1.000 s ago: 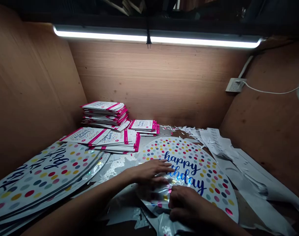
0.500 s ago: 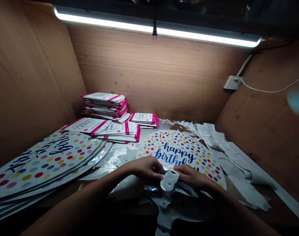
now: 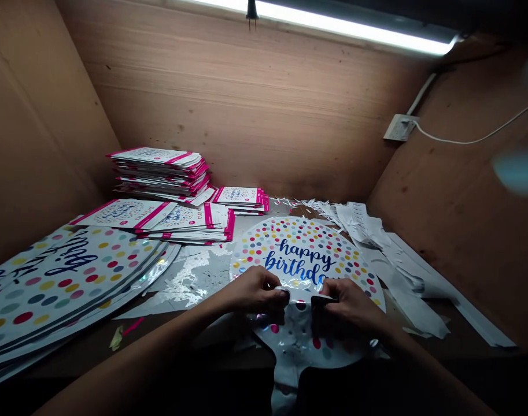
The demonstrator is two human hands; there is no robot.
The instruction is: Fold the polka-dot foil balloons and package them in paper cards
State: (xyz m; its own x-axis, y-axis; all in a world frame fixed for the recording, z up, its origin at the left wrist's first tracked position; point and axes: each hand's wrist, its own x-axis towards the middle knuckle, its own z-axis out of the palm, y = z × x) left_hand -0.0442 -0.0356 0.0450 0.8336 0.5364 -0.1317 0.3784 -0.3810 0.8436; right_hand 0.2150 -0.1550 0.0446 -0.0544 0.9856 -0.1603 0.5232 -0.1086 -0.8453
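Observation:
A flat, round foil balloon [image 3: 305, 231] with coloured dots and blue "happy birthday" lettering lies on the table in front of me. Its pale neck [image 3: 285, 372] hangs over the front edge towards me. My left hand [image 3: 255, 292] pinches the foil just below the lettering, thumb and fingers closed. On the other side of the neck's line, my right hand [image 3: 353, 303] grips the same balloon between thumb and fingers. A small pale strip of foil is stretched between both hands. Shadow hides part of the balloon under my palms.
Left of me lies a pile of similar flat balloons [image 3: 111, 260]. Behind it rise stacked pink-and-white printed cards [image 3: 159, 173], with smaller card piles [image 3: 240, 197] beside. White paper strips [image 3: 402, 271] run along the right. A socket [image 3: 400, 127] sits on the wall.
The white tab with a hole that stood up between my hands is gone from sight. The balloon's lower part now lies spread with its dots showing. The whole view has shifted slightly.

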